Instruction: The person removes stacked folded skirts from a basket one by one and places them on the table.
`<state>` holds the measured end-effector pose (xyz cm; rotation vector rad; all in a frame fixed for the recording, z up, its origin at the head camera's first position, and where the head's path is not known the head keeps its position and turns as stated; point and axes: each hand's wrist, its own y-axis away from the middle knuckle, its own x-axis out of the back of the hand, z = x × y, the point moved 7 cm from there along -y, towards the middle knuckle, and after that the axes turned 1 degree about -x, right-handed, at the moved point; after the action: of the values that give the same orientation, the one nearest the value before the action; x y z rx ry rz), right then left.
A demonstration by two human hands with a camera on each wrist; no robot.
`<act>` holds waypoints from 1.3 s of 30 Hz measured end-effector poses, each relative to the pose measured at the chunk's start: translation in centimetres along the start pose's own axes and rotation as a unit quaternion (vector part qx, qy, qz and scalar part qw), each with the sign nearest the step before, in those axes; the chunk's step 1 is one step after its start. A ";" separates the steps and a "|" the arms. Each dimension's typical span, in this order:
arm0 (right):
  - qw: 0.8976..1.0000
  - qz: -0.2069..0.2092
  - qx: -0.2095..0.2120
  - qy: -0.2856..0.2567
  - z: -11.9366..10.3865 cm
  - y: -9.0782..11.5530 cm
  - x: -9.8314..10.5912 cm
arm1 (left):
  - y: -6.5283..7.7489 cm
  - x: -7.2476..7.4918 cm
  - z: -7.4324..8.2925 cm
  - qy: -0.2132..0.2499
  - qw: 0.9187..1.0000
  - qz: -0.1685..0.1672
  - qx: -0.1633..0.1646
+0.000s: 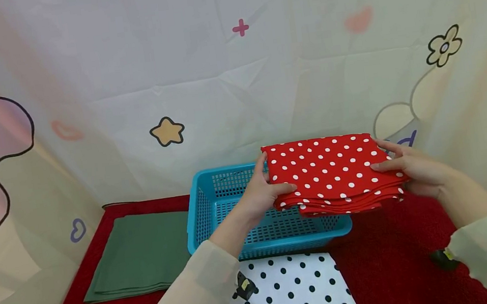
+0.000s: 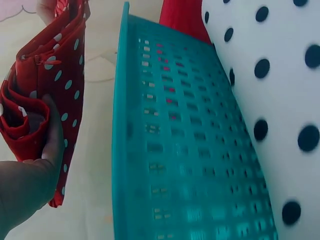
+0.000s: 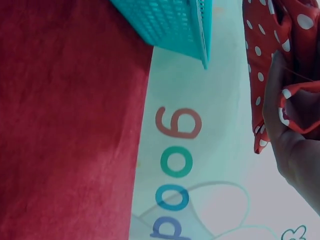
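Observation:
Both hands hold up a folded red cloth with white polka dots point(image 1: 326, 169), one at each end. The left hand point(image 1: 260, 196) grips its left edge, thumb on top; in the left wrist view that hand point(image 2: 37, 170) has its thumb along the layered folds. At the opposite end the right hand point(image 1: 417, 170) pinches the cloth, and the right wrist view shows the hand point(image 3: 282, 130) gripping the red folds point(image 3: 257, 75). Below and to the left stands a blue plastic basket point(image 1: 274, 248), partly covered by the raised cloth and the left forearm.
A folded green cloth point(image 1: 141, 252) lies left of the basket on the dark red table cover point(image 1: 401, 264). In front of the basket is a white cloth with black dots point(image 1: 285, 295). A printed curtain point(image 1: 218, 99) hangs behind. A small dark object point(image 1: 444, 259) sits by the right sleeve.

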<state>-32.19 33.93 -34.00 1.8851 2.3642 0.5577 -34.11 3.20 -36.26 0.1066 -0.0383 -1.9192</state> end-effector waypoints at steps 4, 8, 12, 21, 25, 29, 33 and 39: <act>1.000 -0.004 -0.001 -0.023 0.7 0.6 1.3 | -0.2 -1.5 -0.3 0.014 1.000 -0.005 -0.003; 0.999 -0.003 -0.006 -0.035 1.7 1.1 2.5 | -0.3 -2.9 -0.7 0.025 1.000 -0.010 -0.004; 0.999 0.005 -0.015 -0.049 2.9 1.8 3.8 | -0.3 -4.3 -1.3 0.025 1.000 -0.015 -0.002; 0.996 0.010 -0.010 -0.085 4.5 2.7 5.9 | -0.4 -6.9 -2.7 0.047 0.999 -0.014 -0.009; 0.996 0.008 0.007 -0.092 5.2 2.9 6.8 | -0.6 -7.9 -3.2 0.061 0.998 -0.014 -0.011; 0.996 0.014 0.009 -0.088 5.6 3.0 7.4 | -0.6 -8.6 -3.2 0.069 0.997 -0.018 -0.013; 0.996 0.019 0.003 -0.091 6.2 3.2 8.0 | -0.4 -9.6 -3.1 0.071 0.997 -0.031 -0.017; 0.995 0.031 -0.004 -0.094 7.0 3.5 9.4 | -0.4 -11.4 -2.9 0.084 0.994 -0.053 -0.036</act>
<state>-29.30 45.19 -37.84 1.9200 2.1901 0.3734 -30.31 14.10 -38.50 0.2253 0.1523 -2.0096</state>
